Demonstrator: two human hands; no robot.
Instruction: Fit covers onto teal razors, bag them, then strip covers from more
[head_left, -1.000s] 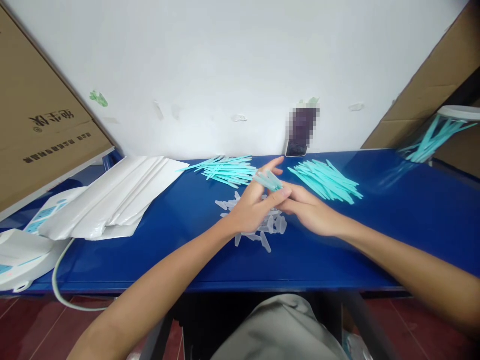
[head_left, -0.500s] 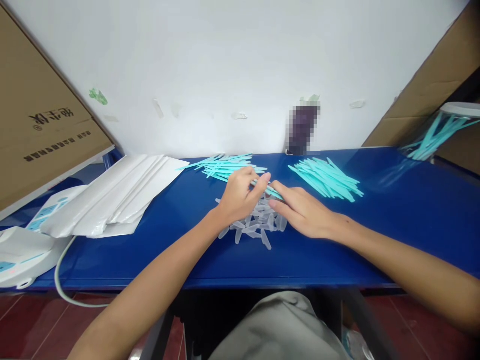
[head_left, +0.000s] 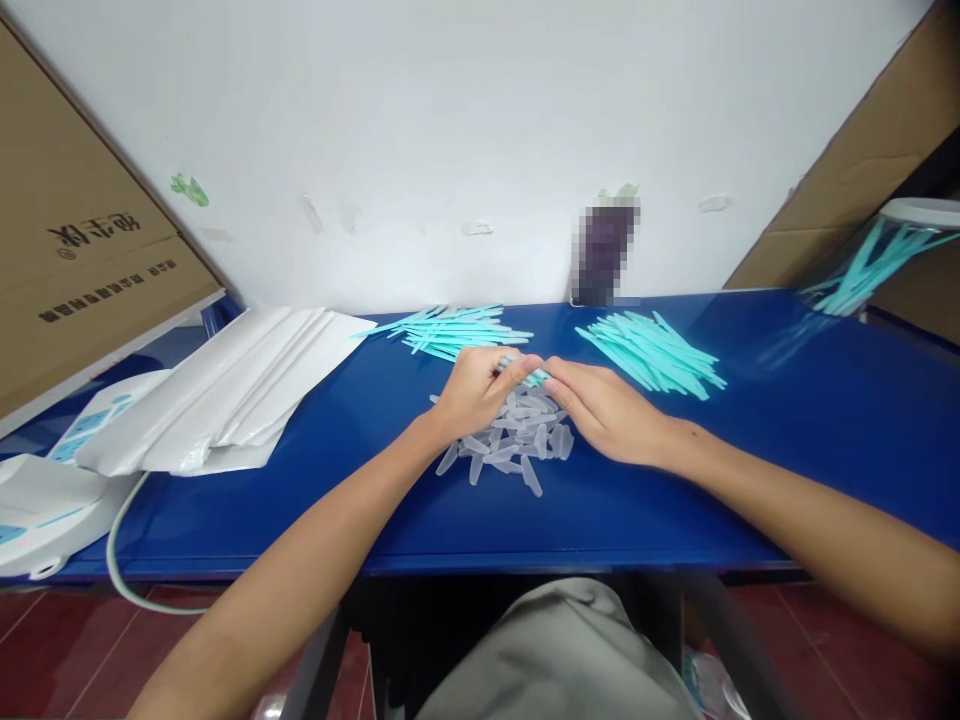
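Over a heap of small translucent plastic caps [head_left: 517,445], my two hands meet around a small bunch of thin turquoise sticks [head_left: 534,378]. My left hand [head_left: 480,392] is curled about the bunch, its thumb lying along the sticks. From the other side, my right hand [head_left: 609,412] pinches the bunch's right end between thumb and fingers. Most of the sticks' length is hidden by the hands. Behind my left hand is a loose pile of turquoise sticks [head_left: 461,330]. A second, neater pile of sticks [head_left: 652,355] lies beyond my right hand.
White plastic bags [head_left: 202,400] lie at the left, partly over a white device [head_left: 75,500] with a cable. A clear container with turquoise sticks [head_left: 870,265] rests at the far right. Cardboard [head_left: 97,220] and a white wall [head_left: 420,150] border the blue table [head_left: 360,500].
My right thumb has moved up onto the sticks, and my hands have come closer together around the bunch. Less of the sticks shows at the right end. The piles are unchanged.
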